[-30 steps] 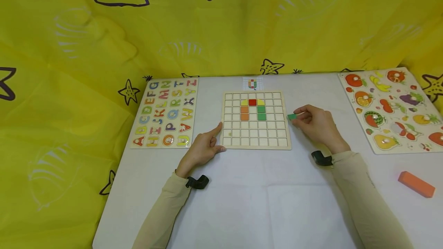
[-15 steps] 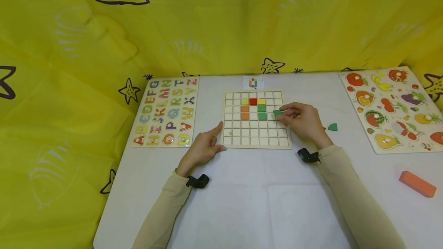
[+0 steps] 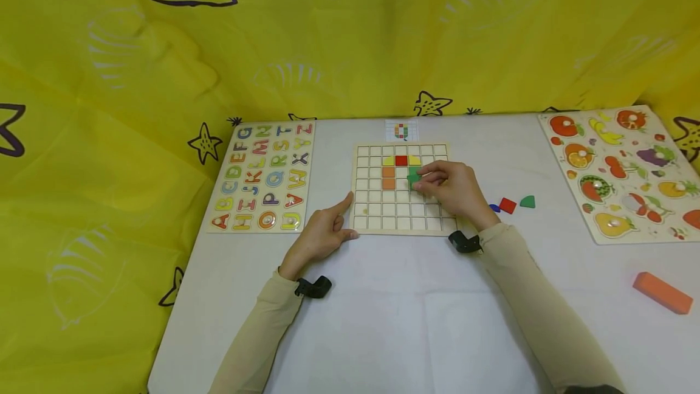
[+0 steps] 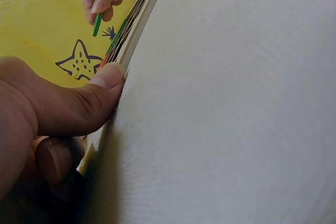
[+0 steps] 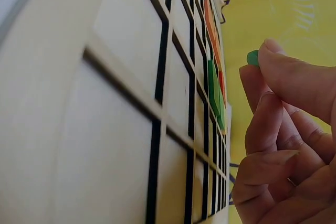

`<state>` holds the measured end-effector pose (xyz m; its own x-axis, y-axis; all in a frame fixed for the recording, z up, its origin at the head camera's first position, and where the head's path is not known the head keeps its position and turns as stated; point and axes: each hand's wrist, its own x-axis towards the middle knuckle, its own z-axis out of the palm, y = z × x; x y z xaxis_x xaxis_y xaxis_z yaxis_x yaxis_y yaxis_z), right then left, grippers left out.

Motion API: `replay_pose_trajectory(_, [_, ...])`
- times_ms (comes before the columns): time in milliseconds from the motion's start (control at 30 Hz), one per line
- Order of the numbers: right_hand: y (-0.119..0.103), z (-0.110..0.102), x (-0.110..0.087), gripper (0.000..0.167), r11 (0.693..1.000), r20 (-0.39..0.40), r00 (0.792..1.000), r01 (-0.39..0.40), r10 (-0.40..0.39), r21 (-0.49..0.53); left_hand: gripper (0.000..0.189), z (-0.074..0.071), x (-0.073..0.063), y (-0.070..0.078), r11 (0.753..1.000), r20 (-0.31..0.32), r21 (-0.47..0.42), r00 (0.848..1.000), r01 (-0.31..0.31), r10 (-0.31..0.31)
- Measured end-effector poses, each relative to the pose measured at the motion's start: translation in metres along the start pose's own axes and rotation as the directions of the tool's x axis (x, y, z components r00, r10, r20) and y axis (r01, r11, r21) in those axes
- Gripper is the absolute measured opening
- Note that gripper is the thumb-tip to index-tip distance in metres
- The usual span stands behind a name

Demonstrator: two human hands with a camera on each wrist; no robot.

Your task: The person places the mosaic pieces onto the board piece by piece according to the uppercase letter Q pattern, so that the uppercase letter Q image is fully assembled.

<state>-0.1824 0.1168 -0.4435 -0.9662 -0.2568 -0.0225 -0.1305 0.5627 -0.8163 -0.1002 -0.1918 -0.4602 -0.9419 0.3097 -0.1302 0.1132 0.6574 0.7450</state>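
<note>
- Yellow cloth (image 3: 350, 41): hangs along back & L side, sea-creature prints.
- White table (image 3: 361, 321): everything sits on it.
- Fruit bd (image 3: 651, 236): far R, angled.
- Letter bd (image 3: 254, 217): L of grid, letters A–Z.
- Grid (image 3: 389, 212): centre, sides roughly square to the person.
- L hand (image 3: 321, 235): at grid's near-L corner, index straight along L edge, thumb on near edge; bracing it, not wrapped round.
- R hand (image 3: 451, 186): over grid's R half, green pc (image 4: 97, 24) pinched btwn thumb & fingertips.
- Orange block (image 3: 663, 293): near R, long axis slanting from far-L to near-R.
- Card (image 3: 401, 131): just beyond grid, small coloured pattern.
- Tiles in grid: red (image 3: 401, 160) btwn yellow pcs (image 3: 388, 161); orange pair (image 3: 388, 182) below on L, green tiles (image 3: 414, 170) on R, part hidden.
- Loose, R of grid: red square (image 3: 507, 205), green quarter-round (image 3: 527, 202), blue pc (image 3: 494, 208) part hidden.
- Green pc: above green tiles, clear of grid. Edge-on in L wrist view: thin strip, long axis pointing down from fingertips, slight lean. Exact outline can't tell.
</note>
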Motion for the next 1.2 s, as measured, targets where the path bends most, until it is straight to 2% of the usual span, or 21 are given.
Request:
replay_pose_trajectory(300, [-0.009, 0.015, 0.004, 0.026, 0.998, 0.033, 0.998, 0.056, -0.056, -0.005, 0.087, 0.000, -0.001, 0.001, 1.000, -0.005, -0.002, 1.000, 0.003, -0.003])
replay_pose_trajectory(533, [-0.014, 0.024, 0.005, 0.023, 0.995, 0.087, 0.991, 0.103, -0.102, -0.011, 0.087, -0.001, 0.000, 0.001, 1.000, 0.000, -0.005, 1.000, 0.007, -0.007])
replay_pose_trajectory(833, [-0.023, 0.034, 0.003, 0.023, 0.988, 0.135, 0.987, 0.101, -0.085, -0.113, 0.087, -0.001, 0.000, 0.002, 1.000, 0.009, -0.022, 1.000, 0.021, -0.020])
replay_pose_trajectory(1200, [-0.025, 0.039, 0.004, 0.025, 0.975, 0.140, 0.987, 0.106, -0.080, -0.194, 0.086, -0.001, -0.001, 0.003, 1.000, -0.003, -0.017, 1.000, 0.005, -0.005])
